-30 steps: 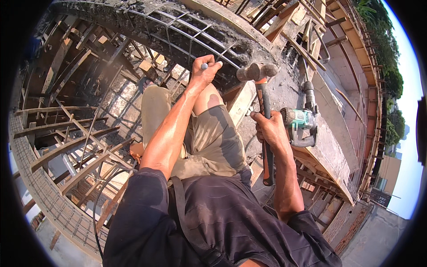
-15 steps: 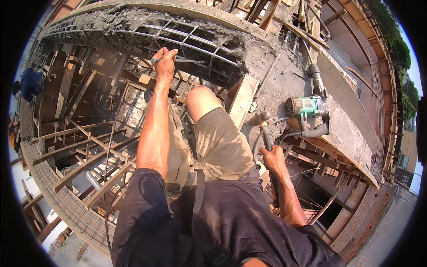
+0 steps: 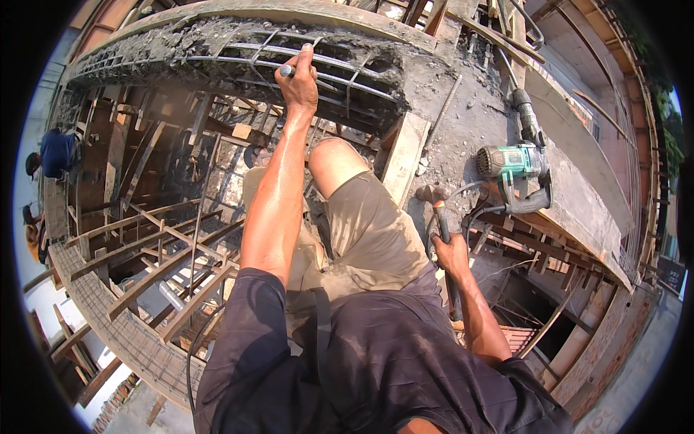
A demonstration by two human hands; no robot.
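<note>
My left hand (image 3: 298, 85) is closed around a grey steel chisel (image 3: 287, 71), whose blunt end shows beside my thumb. The fist hides most of its shaft, and its tip is hard to make out against the exposed rebar (image 3: 329, 72) of the broken concrete beam (image 3: 170, 47). In my right hand (image 3: 451, 253) is a hammer (image 3: 439, 215), gripped by its dark handle with an orange band. Its rusty head points away from me, low over the rough concrete right of my bent knee.
A green and grey demolition hammer (image 3: 512, 160) lies on the concrete ledge at right, its cable trailing near my right hand. A timber board (image 3: 403, 160) stands between my knee and the ledge. Timber framing (image 3: 155, 278) spans a drop at left. Two people (image 3: 58, 152) are at far left.
My left hand has moved up and right with the chisel, along the rebar. My right hand and hammer have shifted slightly right in view, as has much of the scene.
</note>
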